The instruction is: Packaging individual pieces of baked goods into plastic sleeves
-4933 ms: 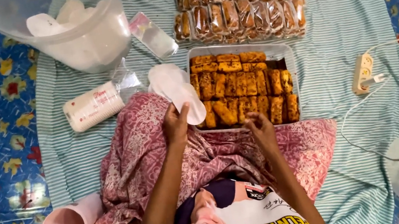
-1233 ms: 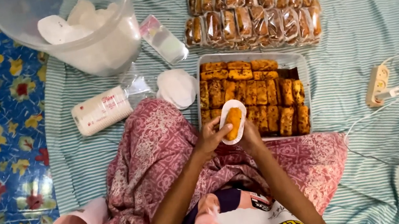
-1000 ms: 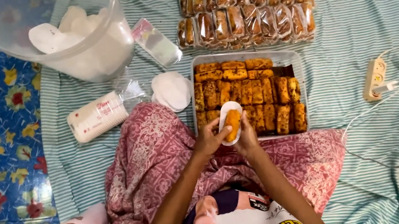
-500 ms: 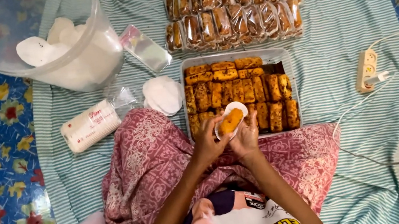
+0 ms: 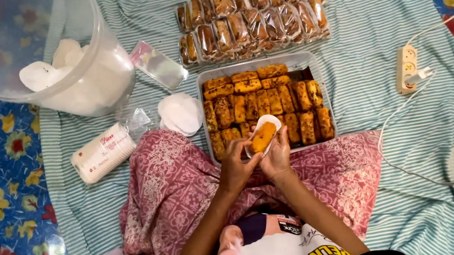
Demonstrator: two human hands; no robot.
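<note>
Both hands meet over the near edge of a clear tray [image 5: 322, 93] full of golden-brown cake slices [image 5: 261, 94]. The left hand [image 5: 235, 167] and the right hand [image 5: 277, 157] are closed together on one white paper liner [image 5: 268, 122], fingers curled around its sides, and a single cake piece [image 5: 263, 137] lies inside the liner, tilted toward the tray. The liner sits just above the tray's front row, touching both sets of fingers. Beyond the tray, two rows of wrapped cakes [image 5: 250, 18] in clear bags lie on the striped green cloth [image 5: 374, 16]. Left of the tray rests a small stack of loose white liners [image 5: 180, 114], and beside it a sleeve of liners [image 5: 103, 153] in plastic wrap. A large clear bucket [image 5: 36, 55] holding more white liners stands at the upper left. A white power strip [image 5: 406, 68] with its cord lies to the right. A pink patterned skirt [image 5: 169, 186] covers the person's lap.
</note>
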